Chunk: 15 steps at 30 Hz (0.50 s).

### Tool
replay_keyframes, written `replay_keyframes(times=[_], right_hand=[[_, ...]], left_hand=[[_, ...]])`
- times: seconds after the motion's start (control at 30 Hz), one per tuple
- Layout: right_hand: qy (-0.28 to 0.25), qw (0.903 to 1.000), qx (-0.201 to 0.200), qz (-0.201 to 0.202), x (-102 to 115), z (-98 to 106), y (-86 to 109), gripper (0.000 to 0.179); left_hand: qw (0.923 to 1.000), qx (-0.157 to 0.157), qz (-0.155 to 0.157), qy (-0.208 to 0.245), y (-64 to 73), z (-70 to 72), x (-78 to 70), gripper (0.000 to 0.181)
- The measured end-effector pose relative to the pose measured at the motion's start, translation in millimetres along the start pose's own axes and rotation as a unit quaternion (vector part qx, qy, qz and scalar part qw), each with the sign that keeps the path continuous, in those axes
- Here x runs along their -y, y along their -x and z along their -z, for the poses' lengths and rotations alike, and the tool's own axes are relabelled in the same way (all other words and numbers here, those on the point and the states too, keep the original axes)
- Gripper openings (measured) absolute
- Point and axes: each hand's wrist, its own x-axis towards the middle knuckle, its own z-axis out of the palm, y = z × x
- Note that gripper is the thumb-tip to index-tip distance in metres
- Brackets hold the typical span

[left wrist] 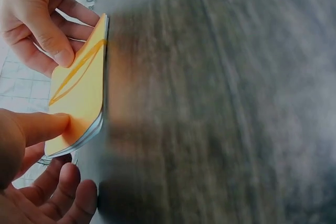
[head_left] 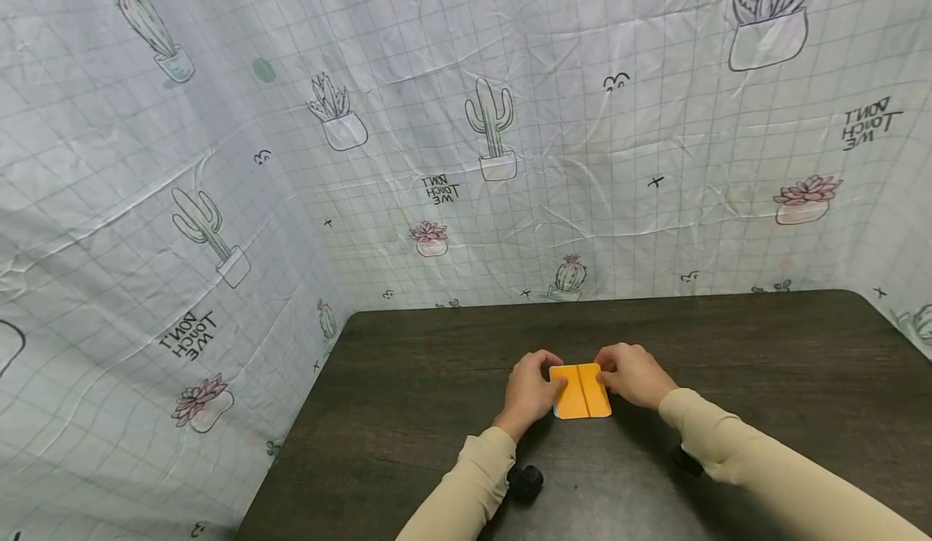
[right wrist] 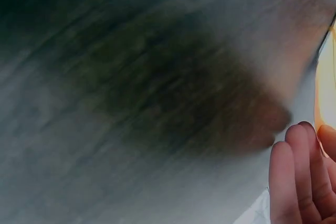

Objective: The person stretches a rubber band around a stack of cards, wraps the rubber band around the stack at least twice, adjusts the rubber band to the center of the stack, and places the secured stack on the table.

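A small orange notebook (head_left: 569, 403) with rounded corners is held just above the dark table, between both hands. A darker line runs down the middle of its cover in the head view. In the left wrist view that line is an orange band (left wrist: 79, 71) forming a narrow loop over the cover, and pale page edges show at the corner. My left hand (head_left: 530, 391) pinches the left side, thumb on the cover and fingers behind. My right hand (head_left: 635, 375) grips the right side the same way. Only the notebook's edge and some fingers (right wrist: 299, 177) appear in the right wrist view.
The dark wood-grain table (head_left: 422, 412) extends around both hands. A white curtain (head_left: 582, 120) printed with cacti hangs behind it and along the left side. A black device (head_left: 526, 483) sits at the left wrist, and another dark one (head_left: 687, 461) at the right.
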Motion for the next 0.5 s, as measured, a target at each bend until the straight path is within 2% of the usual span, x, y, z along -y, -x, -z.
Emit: replay_keyframes(times=[0.3, 0.5], right_hand=[[0.065, 0.9976, -0.013, -0.021, 0.1, -4.2, -0.8, 0.014], [0.091, 0.9951, -0.016, -0.034, 1.2, -5.2, 0.6, 0.013]], left_hand=[[0.9995, 0.005, 0.006, -0.029, 0.0, -2.8, 1.1, 0.020], [0.9982, 0.020, 0.015, -0.055, 1.5, -3.2, -1.0, 0.022]])
